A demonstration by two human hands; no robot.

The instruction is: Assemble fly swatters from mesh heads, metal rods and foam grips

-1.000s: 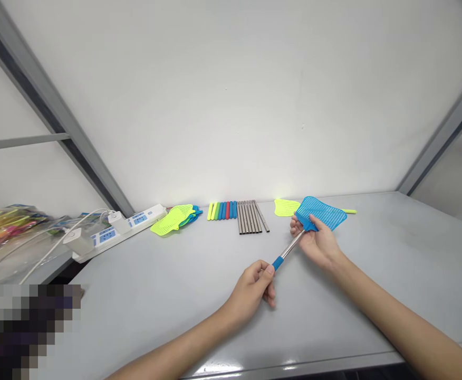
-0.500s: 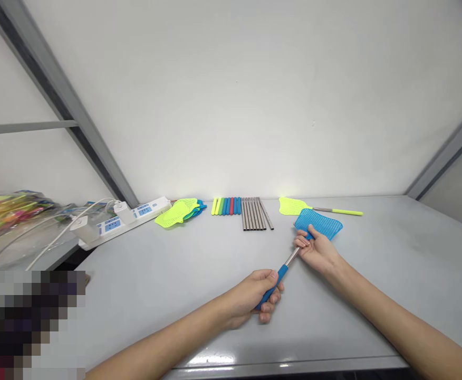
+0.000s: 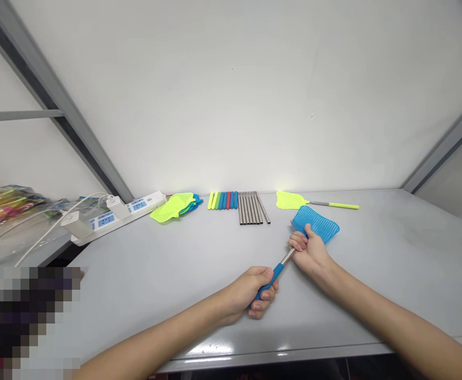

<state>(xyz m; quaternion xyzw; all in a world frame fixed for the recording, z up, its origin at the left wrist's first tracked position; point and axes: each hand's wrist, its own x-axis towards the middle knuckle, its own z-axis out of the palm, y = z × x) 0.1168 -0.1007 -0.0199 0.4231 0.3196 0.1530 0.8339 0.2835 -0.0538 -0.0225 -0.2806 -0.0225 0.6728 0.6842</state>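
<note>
Between my two hands, a blue fly swatter (image 3: 318,224) slants over the front half of the table. My left hand (image 3: 257,293) is wrapped round its blue handle sleeve. A short stretch of metal rod shows between the hands. My right hand (image 3: 306,248) grips the swatter where the rod meets the blue mesh head, its thumb lying on the base of the head; the joint itself is hidden by the fingers. Just behind the blue head lies a whole yellow fly swatter (image 3: 292,200) with a yellow handle.
Along the wall lie a row of metal rods (image 3: 250,208), several coloured handle sleeves (image 3: 223,200) and a pile of yellow and blue swatter heads (image 3: 173,207). A white power strip (image 3: 116,217) with plugged-in chargers stands left, beside bagged colourful items (image 3: 11,211). The grey table (image 3: 381,253) runs to the wall.
Both hands still grip the blue swatter and have barely moved against it. The whole view has shifted slightly, so things appear a little further left and up.
</note>
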